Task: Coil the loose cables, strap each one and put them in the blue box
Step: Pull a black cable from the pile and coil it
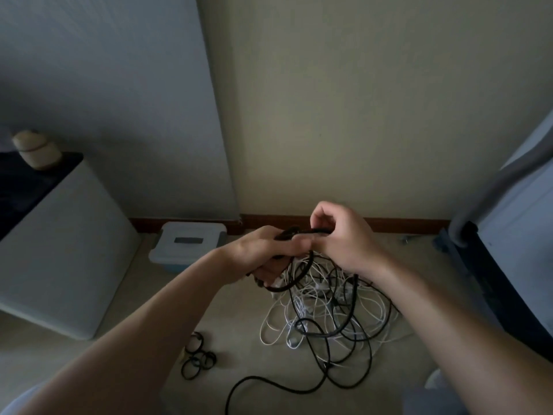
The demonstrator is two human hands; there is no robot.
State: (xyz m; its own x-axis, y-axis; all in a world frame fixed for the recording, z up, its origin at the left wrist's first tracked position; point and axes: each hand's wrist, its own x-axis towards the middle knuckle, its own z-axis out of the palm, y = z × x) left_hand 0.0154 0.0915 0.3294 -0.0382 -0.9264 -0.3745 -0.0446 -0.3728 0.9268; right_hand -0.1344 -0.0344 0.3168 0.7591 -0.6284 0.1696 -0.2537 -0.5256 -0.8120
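Head view — left hand (pixel 263 253) and right hand (pixel 339 235) clamp the black cable (pixel 289 233) — blue box (pixel 185 250) label blurred.

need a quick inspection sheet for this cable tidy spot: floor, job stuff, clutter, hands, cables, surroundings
surface: pale floor, dimly lit.
job's things: blue box with its pale lid on, by the skirting board; black straps lying loose left of the pile.
clutter: nothing seen.
grippers: left hand grips loops of a black cable; right hand pinches the same cable.
cables: black cable partly coiled, held over the cable pile of tangled white and black leads; none seen strapped.
surroundings: white cabinet at left with a pale object on top; wall ahead; dark blue unit with a grey hose at right, too dim to identify.
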